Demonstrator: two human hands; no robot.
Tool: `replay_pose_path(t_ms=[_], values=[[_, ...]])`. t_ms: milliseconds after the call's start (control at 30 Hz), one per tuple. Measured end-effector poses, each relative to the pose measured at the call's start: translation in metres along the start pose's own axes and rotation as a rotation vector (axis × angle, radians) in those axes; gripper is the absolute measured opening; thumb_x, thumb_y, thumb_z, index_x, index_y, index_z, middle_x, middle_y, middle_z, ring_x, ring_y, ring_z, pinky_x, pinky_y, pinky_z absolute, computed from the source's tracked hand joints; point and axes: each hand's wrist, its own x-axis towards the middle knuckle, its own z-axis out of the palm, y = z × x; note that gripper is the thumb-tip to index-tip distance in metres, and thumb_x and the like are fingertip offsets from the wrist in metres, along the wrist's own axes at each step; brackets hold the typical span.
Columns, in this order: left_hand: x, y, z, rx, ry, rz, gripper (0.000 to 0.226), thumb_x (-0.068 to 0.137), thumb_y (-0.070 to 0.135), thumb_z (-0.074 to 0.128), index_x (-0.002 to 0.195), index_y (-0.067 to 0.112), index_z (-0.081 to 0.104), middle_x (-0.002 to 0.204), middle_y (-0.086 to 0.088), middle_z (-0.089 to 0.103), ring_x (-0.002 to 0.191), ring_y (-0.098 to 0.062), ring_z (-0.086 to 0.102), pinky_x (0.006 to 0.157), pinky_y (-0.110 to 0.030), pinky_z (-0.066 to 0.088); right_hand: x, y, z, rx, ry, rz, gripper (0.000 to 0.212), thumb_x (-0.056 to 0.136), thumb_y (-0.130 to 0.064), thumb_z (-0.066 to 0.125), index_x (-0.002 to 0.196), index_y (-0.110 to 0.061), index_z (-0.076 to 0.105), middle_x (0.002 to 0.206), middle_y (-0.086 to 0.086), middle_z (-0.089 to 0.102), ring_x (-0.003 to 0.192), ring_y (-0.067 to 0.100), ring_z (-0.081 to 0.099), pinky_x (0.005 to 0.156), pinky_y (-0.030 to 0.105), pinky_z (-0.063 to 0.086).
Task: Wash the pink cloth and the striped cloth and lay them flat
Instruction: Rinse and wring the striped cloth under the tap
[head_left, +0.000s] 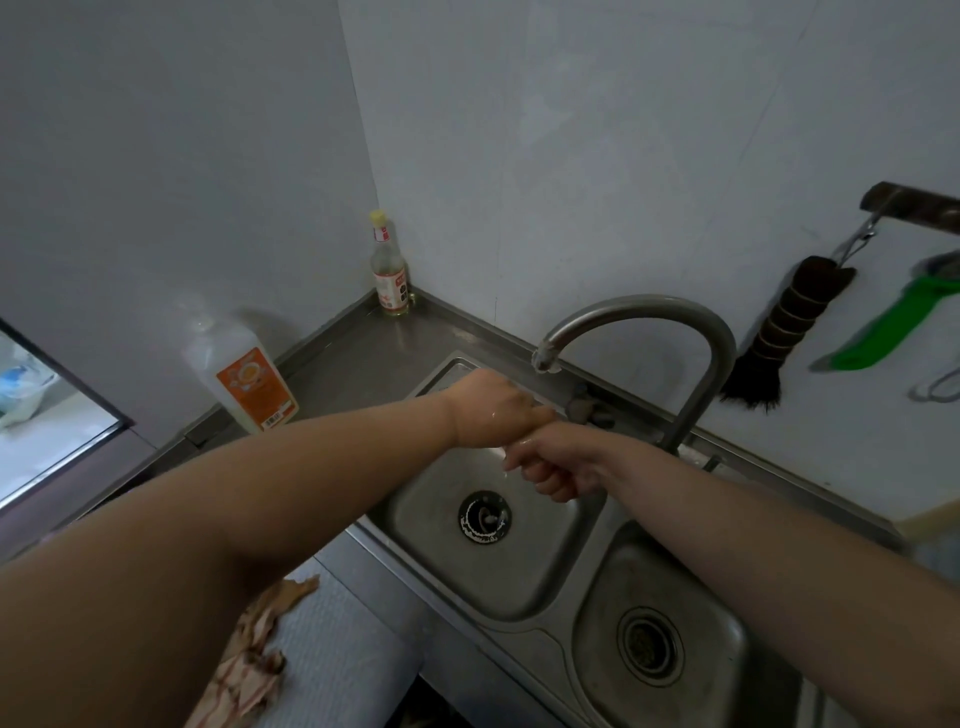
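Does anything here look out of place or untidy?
Yes. The striped cloth lies crumpled on the counter edge left of the sink, not flat. No pink cloth shows. Both hands are over the left basin.

1. The striped cloth (249, 665), brownish with pale and reddish stripes, lies crumpled and bunched on the tabletop at the lower left, beside the sink, partly hidden under the left forearm.
2. The pink cloth cannot be made out.
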Motion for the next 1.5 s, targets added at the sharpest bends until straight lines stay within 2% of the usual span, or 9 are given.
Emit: replay_pose_path(t_ms=[267, 367, 467, 633, 867, 1033, 1233, 1367, 1500], values=[[0.004, 0.015, 0.014, -0.295, -0.207, -0.493, 0.02, 0.089, 0.029, 0.053, 0.1, 0.017, 0.065, 0.092, -0.002, 0.067, 0.084, -0.023, 0.065, 0.062, -0.031, 0.046, -0.013, 0.001, -0.006, -0.049, 0.122, -0.165, 0.016, 0.086, -0.009, 0.066, 0.088, -0.017, 0.052, 0.062, -0.002, 0.052, 0.052, 0.009, 0.048, 0.049, 0.021, 0.042], [-0.006, 0.011, 0.03, -0.819, -0.407, -0.796, 0.019, 0.088, 0.018, 0.051, 0.093, 0.006, 0.065, 0.069, -0.007, 0.064, 0.06, -0.02, 0.061, 0.055, -0.026, 0.047, -0.005, 0.025, -0.005, -0.037, 0.433, -0.421, 0.064, 0.079, -0.008, 0.074, 0.13, -0.02, 0.037, 0.114, 0.007, 0.061, 0.095, 0.016, 0.062, 0.087, 0.037, 0.053], [-0.02, 0.011, 0.022, -1.447, -0.485, -0.953, 0.008, 0.089, 0.014, 0.056, 0.094, 0.01, 0.061, 0.048, -0.001, 0.043, 0.042, -0.014, 0.045, 0.047, -0.019, 0.038, -0.002, 0.054, -0.001, -0.324, 0.617, -0.733, 0.089, 0.08, -0.02, 0.072, 0.146, -0.036, 0.015, 0.15, 0.001, 0.03, 0.132, 0.014, 0.04, 0.105, 0.039, 0.042], [-0.031, 0.024, 0.007, -1.998, -0.643, -0.618, 0.021, 0.094, 0.02, 0.044, 0.074, 0.014, 0.049, 0.043, 0.006, 0.04, 0.036, -0.006, 0.041, 0.039, -0.014, 0.029, 0.006, 0.065, -0.002, -1.243, 0.805, -1.133, 0.095, 0.079, -0.016, 0.067, 0.151, -0.031, 0.007, 0.159, 0.01, 0.004, 0.146, 0.038, 0.003, 0.107, 0.055, 0.038], [-0.029, 0.043, -0.013, -2.326, -0.954, -0.078, 0.024, 0.09, 0.035, 0.058, 0.075, 0.016, 0.061, 0.05, 0.009, 0.049, 0.041, -0.004, 0.047, 0.04, -0.013, 0.039, -0.013, 0.022, -0.009, -1.331, 0.844, -1.614, 0.024, 0.089, -0.018, 0.059, 0.11, -0.013, 0.048, 0.131, 0.012, 0.043, 0.127, 0.034, 0.043, 0.105, 0.034, 0.039], [-0.035, 0.053, -0.012, -2.183, -0.98, -0.32, 0.027, 0.091, 0.041, 0.053, 0.07, 0.025, 0.059, 0.053, 0.01, 0.046, 0.046, -0.002, 0.045, 0.042, -0.012, 0.038, -0.029, 0.004, -0.01, -1.679, 0.489, -1.5, 0.013, 0.087, -0.019, 0.05, 0.097, -0.011, 0.05, 0.09, 0.009, 0.064, 0.071, 0.023, 0.062, 0.047, 0.022, 0.038], [-0.01, 0.066, -0.002, -1.576, -0.802, -0.986, 0.032, 0.099, 0.019, 0.046, 0.068, 0.017, 0.042, 0.038, 0.006, 0.038, 0.032, -0.003, 0.032, 0.032, -0.013, 0.02, -0.031, -0.004, 0.007, -1.939, 0.455, -0.665, 0.019, 0.095, -0.017, 0.048, 0.111, -0.008, 0.05, 0.093, 0.01, 0.063, 0.079, 0.03, 0.064, 0.046, 0.027, 0.025], [-0.007, 0.066, 0.008, -0.866, -0.348, -0.924, 0.032, 0.092, 0.012, 0.05, 0.121, 0.003, 0.04, 0.097, -0.015, 0.068, 0.089, -0.026, 0.065, 0.067, -0.033, 0.05, -0.015, -0.001, 0.015, -1.58, 0.601, -0.402, 0.021, 0.092, -0.02, 0.046, 0.101, -0.012, 0.063, 0.096, 0.008, 0.067, 0.089, 0.029, 0.065, 0.061, 0.03, 0.039], [-0.017, 0.046, 0.001, -0.426, -0.167, -0.6, 0.043, 0.091, 0.016, 0.05, 0.13, 0.012, 0.031, 0.096, -0.01, 0.066, 0.085, -0.032, 0.064, 0.065, -0.039, 0.049, -0.006, 0.004, 0.014, -1.122, 0.519, -0.371, 0.024, 0.089, -0.028, 0.049, 0.093, -0.009, 0.062, 0.092, 0.013, 0.066, 0.089, 0.031, 0.062, 0.066, 0.032, 0.041]])
